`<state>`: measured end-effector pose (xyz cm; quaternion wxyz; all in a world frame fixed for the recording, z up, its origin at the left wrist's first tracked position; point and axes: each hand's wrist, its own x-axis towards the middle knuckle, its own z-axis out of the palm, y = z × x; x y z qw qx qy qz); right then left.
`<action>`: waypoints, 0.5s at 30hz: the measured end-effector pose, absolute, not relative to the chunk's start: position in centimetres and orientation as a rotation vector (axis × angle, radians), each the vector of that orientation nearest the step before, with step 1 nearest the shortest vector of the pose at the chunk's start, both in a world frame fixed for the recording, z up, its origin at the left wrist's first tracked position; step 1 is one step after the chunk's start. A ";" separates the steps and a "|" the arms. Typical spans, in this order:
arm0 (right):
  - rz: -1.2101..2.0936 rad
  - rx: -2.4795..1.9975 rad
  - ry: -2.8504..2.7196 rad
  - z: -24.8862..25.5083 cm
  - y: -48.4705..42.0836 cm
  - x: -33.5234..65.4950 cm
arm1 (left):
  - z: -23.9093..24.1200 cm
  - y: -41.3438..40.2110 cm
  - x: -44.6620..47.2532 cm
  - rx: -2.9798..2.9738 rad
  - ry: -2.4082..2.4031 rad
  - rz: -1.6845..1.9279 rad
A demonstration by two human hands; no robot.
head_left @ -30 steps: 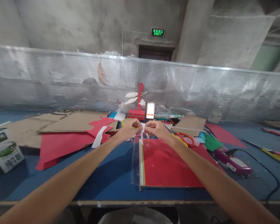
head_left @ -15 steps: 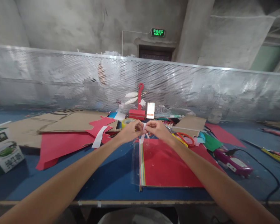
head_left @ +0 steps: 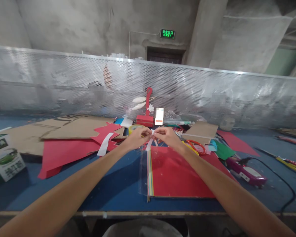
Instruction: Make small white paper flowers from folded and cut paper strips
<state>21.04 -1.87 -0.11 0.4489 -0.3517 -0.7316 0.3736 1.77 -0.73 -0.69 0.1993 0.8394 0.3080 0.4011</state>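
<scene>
Over the table, head view: left hand and right hand meeting above red paper pack.
Paper: white strip pinched between fingers of both hands, hanging end now slanted leftward, no longer straight down.
Fingers: pressed together on strip, hands closer than a second ago.
</scene>
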 end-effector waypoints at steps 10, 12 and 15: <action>0.947 -0.856 -1.812 -0.1 -1.9 21.1 | -0.2 -1.0 1.7 2.375 0.850 1.131; 0.947 -0.862 -1.813 0.0 -1.9 21.1 | -0.2 -1.1 1.7 2.390 0.856 1.136; 0.936 -0.869 -1.813 0.1 -2.0 21.0 | -0.2 -1.1 1.7 2.397 0.875 1.139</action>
